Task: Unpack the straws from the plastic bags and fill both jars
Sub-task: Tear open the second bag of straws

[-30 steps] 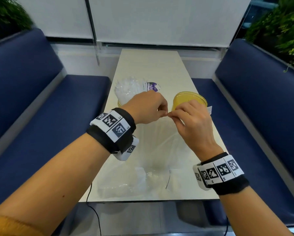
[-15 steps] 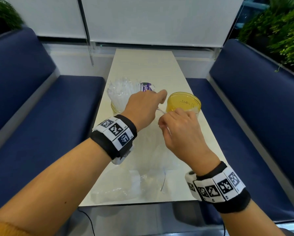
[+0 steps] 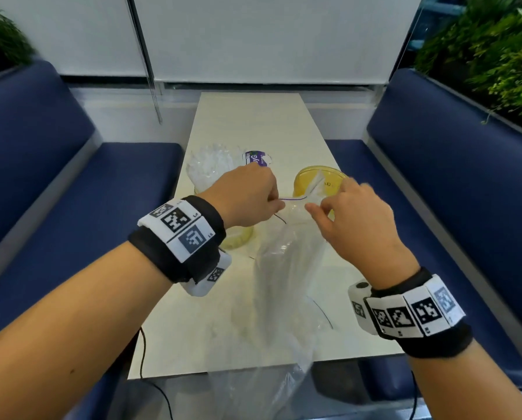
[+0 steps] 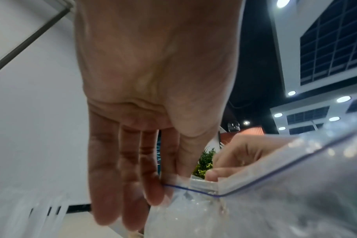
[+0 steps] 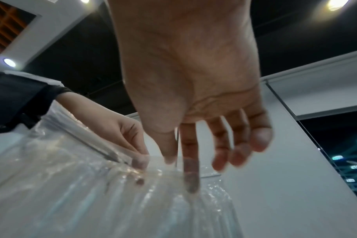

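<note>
Hands are seen from the head camera above the table [image 3: 253, 122]: the left hand [image 3: 247, 197] and right hand [image 3: 353, 219] each pinch the zip-lock bag [image 3: 287, 268] of straws at its mouth, held over the table before two yellow jars [image 3: 318, 184]. From the left wrist, the blue zip line [image 4: 194, 190] is pinched between fingers [image 4: 153, 185]. From the right wrist, the plastic is pinched by thumb and forefinger.

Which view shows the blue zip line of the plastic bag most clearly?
The left wrist view: the blue zip line runs sharply across the plastic bag, pinched by the left hand. The head view shows only a short stretch. In the right wrist view its colour cannot be made out.
</note>
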Demonstrator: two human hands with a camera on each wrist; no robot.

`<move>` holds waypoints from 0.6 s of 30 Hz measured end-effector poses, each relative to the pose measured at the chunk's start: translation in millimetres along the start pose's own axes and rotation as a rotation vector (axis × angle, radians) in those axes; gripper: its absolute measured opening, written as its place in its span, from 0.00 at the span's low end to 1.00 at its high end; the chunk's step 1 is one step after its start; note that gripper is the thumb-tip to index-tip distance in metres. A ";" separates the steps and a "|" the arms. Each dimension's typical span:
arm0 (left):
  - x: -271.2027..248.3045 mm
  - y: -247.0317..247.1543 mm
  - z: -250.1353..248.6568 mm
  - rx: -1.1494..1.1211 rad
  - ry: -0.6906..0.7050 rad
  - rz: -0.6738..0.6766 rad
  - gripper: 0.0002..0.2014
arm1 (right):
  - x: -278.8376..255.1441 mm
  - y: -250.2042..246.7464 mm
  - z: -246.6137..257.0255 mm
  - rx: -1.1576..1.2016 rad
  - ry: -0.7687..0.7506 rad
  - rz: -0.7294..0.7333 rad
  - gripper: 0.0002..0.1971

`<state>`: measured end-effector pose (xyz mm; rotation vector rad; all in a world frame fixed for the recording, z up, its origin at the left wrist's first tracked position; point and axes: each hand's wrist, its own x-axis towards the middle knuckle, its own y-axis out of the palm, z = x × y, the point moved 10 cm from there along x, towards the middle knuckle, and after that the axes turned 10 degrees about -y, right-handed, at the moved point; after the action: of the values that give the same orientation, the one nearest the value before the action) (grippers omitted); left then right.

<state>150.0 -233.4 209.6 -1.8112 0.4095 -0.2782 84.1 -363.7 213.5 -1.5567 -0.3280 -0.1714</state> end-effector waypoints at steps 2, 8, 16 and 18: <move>-2.1 5.1 -0.6 -0.067 0.018 0.024 0.21 | -3.9 11.0 -6.4 0.085 0.098 0.093 0.23; -10.5 -9.2 1.7 -0.166 -0.033 -0.129 0.17 | -2.3 23.7 -12.1 0.459 0.199 0.165 0.08; -37.6 -1.5 -3.1 -0.080 -0.062 0.028 0.14 | 1.4 25.3 9.7 0.571 0.132 0.294 0.12; -29.2 15.4 5.7 -0.101 -0.140 0.072 0.18 | 4.3 31.3 20.9 0.526 0.084 0.268 0.14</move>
<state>123.6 -220.0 193.9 -1.8977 0.3948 -0.0815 95.9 -342.0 184.8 -1.0545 -0.0823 0.0582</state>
